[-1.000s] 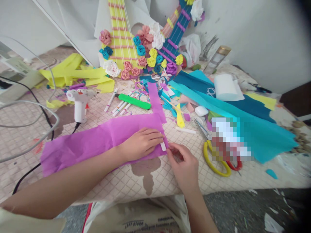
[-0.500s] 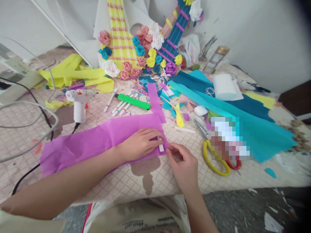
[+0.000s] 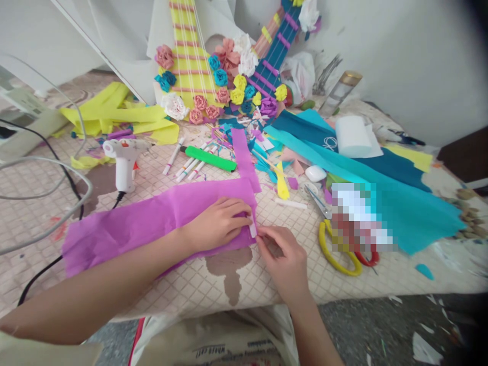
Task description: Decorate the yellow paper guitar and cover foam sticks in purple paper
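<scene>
Here, works close in over a bench (image 3: pixel 183 292) covered in diamond-patterned cloth, above a grey floor (image 3: pixel 381 330) strewn with pale scraps. Pinches the right edge of a purple paper (image 3: pixel 148 221) with the right hand (image 3: pixel 286 260), thumb and forefinger pressed together near the lower corner. Steadies the same sheet with the left hand (image 3: pixel 221 223), palm down, fingers side by side and slightly bent, tips on a slim white strip (image 3: pixel 252 230). Holds that strip on the paper, just inside the right edge, with the paper itself stretched lengthwise across the near part of the bench, partly beneath the left forearm.

Includes, to the right of the right hand, yellow-handled scissors (image 3: pixel 325 246), blades toward the upper left, next to a blurred patch. Shows, farther in at left, a white glue gun (image 3: pixel 124 162) near looping cables (image 3: pixel 86 195), and beyond the purple paper, a green tool (image 3: pixel 209 159) among white markers (image 3: pixel 173 156). Features turquoise paper (image 3: pixel 415 213) and dark blue paper (image 3: pixel 400 170) along the right, near a white roll (image 3: pixel 353 137). Closes at the back with yellow paper (image 3: pixel 114 114), a stringed yellow guitar shape (image 3: pixel 190 66), a blue one (image 3: pixel 269 66) and paper roses (image 3: pixel 200 103).
</scene>
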